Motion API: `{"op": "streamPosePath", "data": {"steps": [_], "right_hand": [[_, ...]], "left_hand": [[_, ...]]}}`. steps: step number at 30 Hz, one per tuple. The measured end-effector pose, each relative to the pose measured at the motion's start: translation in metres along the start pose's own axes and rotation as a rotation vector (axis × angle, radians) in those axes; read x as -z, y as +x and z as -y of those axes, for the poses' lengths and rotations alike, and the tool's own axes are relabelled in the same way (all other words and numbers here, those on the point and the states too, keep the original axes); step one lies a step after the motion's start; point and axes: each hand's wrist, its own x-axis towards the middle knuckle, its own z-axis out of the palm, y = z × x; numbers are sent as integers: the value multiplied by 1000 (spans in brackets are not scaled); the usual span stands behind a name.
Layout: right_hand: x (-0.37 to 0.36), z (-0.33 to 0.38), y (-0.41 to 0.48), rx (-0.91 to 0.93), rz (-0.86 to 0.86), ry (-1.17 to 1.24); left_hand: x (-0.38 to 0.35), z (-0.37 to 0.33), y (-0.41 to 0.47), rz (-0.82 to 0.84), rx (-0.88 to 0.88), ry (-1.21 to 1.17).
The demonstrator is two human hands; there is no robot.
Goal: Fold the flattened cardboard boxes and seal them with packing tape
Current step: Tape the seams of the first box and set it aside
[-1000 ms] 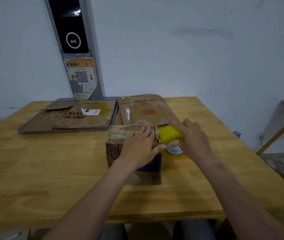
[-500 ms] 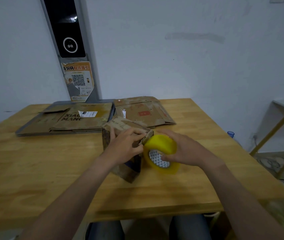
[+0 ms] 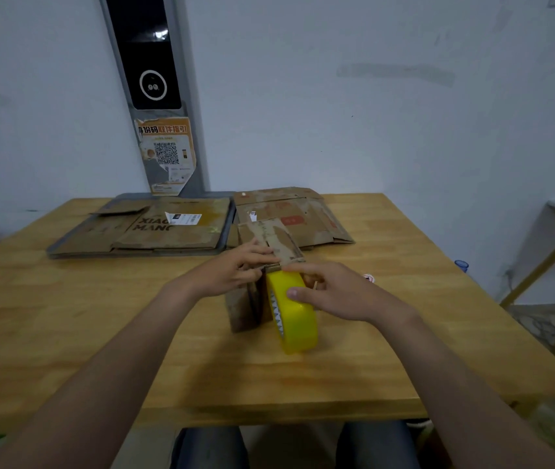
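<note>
The left hand (image 3: 235,274) curls its fingers over the near top edge of the small, worn brown cardboard box (image 3: 244,311), pinning its flaps. Just right of those fingers, touching the box, the yellow packing-tape roll (image 3: 298,319) stands on edge, clasped by the right hand (image 3: 337,294). The box top stretches away beyond both sets of fingers, so the tape likely draws forward.
</note>
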Motion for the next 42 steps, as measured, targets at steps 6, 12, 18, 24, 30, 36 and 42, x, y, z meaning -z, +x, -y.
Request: {"op": "streamPosePath", "data": {"steps": [6,12,18,24,30,36,42], "right_hand": [[18,-9,55,107,-201,-64],[1,-28,102,100,-43,-186],[-15,-39,117,16,-151,-163],[-16,-40,119,13,-166,-179],[-17,-35,118,-15,-196,-195],[-20,-35,120,22,-185,-283],[-20,-36,119,35,-169,-306]], "left_hand": [[11,24,14,30,-24,-165],[15,43,23,-65,-20,-361],[20,34,12,-385,283,-291],[-16,-19,-24,-214,467,-804],[-45,-36,-27,-291,453,-972],[-25,-41,-16,-102,563,-763],[-32,-35,-18,32,671,-849]]}}
